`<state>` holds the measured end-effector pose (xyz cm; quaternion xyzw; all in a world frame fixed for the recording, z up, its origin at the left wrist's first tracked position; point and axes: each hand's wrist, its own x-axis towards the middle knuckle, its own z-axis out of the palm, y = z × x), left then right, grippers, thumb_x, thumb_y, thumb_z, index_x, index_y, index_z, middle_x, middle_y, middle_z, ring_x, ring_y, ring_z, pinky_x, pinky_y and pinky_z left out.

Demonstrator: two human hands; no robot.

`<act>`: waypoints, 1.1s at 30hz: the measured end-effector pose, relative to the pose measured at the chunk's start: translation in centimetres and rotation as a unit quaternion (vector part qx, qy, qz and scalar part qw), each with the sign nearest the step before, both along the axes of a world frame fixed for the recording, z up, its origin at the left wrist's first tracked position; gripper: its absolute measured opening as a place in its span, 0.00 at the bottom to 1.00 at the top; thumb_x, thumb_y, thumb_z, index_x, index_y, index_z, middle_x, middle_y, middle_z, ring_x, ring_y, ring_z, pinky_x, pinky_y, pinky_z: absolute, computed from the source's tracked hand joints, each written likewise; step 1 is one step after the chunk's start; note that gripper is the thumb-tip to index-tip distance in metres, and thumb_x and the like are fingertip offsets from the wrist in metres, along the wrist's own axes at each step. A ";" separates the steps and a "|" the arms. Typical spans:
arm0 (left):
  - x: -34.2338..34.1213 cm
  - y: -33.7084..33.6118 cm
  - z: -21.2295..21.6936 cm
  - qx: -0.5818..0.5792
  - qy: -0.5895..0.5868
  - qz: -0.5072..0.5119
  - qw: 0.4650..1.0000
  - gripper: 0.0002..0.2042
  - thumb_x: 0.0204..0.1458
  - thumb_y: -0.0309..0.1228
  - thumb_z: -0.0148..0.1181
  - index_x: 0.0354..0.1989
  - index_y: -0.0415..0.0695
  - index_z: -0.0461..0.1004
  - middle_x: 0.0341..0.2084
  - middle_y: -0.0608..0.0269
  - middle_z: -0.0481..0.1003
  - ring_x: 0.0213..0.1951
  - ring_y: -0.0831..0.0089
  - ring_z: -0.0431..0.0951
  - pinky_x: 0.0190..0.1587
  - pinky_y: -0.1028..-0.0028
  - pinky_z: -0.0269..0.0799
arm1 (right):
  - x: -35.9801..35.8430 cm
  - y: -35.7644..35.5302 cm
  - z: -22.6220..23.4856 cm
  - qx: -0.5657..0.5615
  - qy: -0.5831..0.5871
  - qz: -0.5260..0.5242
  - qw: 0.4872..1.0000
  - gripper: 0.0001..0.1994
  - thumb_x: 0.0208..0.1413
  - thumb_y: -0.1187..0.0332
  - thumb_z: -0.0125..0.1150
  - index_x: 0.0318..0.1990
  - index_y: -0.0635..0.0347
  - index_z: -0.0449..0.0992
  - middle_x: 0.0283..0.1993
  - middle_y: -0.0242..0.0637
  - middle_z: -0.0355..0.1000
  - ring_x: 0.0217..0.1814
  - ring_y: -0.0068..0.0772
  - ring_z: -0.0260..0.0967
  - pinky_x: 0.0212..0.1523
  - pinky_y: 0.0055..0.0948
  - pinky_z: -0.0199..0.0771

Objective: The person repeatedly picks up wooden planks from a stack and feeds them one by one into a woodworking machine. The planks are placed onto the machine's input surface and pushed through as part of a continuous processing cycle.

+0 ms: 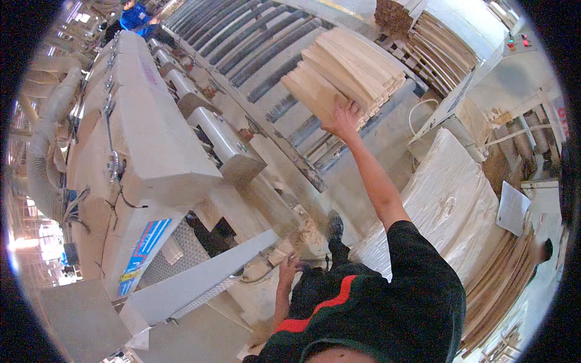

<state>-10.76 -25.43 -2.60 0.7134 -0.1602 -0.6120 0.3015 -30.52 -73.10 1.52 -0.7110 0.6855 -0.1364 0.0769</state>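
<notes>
At the end of a stack of pale wooden strips (351, 69), my right hand (343, 118) rests with fingers spread against the wood. That arm is stretched far out in front of me. The stack lies on a roller conveyor (260, 42), its strips packed side by side in layers. My left hand (289, 267) hangs low by my body, fingers loosely bent and apart, with nothing visible in it. It is nearest to the end of a long metal guide plate (206, 272) on the woodworking machine.
The large beige machine (139, 127) with motor housings (224, 142) fills the left. A plastic-wrapped stack (451, 193) stands close on my right, with a paper sheet (513, 207) beyond it. More wood (442, 51) is piled at the far right. A person in blue (134, 18) is far left.
</notes>
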 end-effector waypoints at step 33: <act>23.8 18.3 11.3 -0.345 0.278 0.262 0.857 0.33 0.51 0.56 0.47 0.55 0.39 0.59 0.54 0.48 0.64 0.55 0.55 0.64 0.56 0.59 0.59 | 24.6 65.4 11.1 0.176 -0.275 0.234 0.916 0.53 0.25 0.44 0.73 0.62 0.54 0.55 0.58 0.53 0.57 0.60 0.53 0.53 0.60 0.46 0.51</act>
